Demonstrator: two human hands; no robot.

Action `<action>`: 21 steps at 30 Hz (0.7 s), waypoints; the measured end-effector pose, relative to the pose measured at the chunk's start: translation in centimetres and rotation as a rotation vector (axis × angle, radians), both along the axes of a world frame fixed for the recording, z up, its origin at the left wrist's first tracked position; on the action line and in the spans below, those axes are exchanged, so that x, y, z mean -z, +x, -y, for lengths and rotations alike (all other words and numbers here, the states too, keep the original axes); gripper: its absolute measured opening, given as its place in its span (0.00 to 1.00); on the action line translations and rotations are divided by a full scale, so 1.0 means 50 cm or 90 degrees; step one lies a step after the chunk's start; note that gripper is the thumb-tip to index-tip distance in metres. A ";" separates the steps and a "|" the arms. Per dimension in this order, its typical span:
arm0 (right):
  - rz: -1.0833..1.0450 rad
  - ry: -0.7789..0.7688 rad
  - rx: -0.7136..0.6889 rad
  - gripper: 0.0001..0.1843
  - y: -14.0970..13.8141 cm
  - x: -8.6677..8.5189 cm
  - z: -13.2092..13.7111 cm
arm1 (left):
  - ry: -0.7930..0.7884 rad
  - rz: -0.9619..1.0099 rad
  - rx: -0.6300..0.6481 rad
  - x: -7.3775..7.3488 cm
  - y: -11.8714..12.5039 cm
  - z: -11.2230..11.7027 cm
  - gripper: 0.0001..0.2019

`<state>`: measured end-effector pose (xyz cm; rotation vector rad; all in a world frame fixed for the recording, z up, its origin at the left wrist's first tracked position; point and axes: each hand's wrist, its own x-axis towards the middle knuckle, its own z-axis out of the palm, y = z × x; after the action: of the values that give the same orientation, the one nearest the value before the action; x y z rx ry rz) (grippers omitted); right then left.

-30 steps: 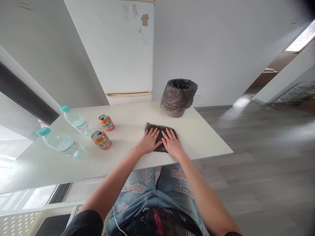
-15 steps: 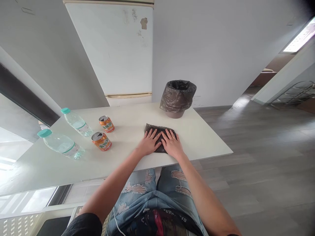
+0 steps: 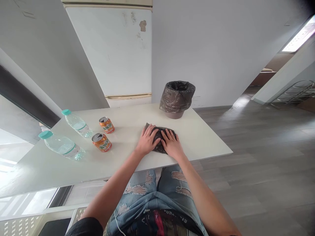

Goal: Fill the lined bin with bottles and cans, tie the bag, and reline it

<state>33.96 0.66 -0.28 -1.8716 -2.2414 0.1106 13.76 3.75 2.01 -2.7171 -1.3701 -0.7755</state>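
Observation:
A folded black plastic bag (image 3: 160, 140) lies on the white table near its front edge, its surface crinkled. On its left side rests my left hand (image 3: 147, 139), fingers spread and pointing away from me. My right hand (image 3: 171, 143) lies on the bag's right part, its fingers also stretched out. The two thumbs come close together over the middle of the bag. Both palms hide much of it. Behind the bag stands a small bin (image 3: 175, 115) lined with a black bag (image 3: 176, 100) folded over its rim.
Two orange drink cans (image 3: 101, 142) stand left of my hands on the white table (image 3: 128, 118). Farther left are two clear bottles (image 3: 64, 147) with green caps. A white refrigerator (image 3: 118, 49) is behind the table. Grey floor (image 3: 258, 164) lies to the right.
My left hand has shifted slightly left and away from me, so the gap between my hands is wider. The bag between them looks more crumpled and raised.

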 end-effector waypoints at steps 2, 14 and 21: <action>-0.046 -0.004 -0.002 0.35 0.005 -0.007 0.001 | 0.045 0.063 -0.045 -0.023 -0.011 0.006 0.21; -0.226 0.175 -0.105 0.21 0.050 -0.049 0.078 | -0.080 -0.003 0.008 0.006 -0.112 0.137 0.09; -0.111 0.054 -0.192 0.27 0.087 -0.030 0.179 | -0.070 -0.038 0.006 0.001 -0.125 0.193 0.12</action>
<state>38.30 -8.31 1.24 -1.4130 -2.3487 0.2135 7.53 -5.92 1.98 -2.8053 -1.4297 -0.6313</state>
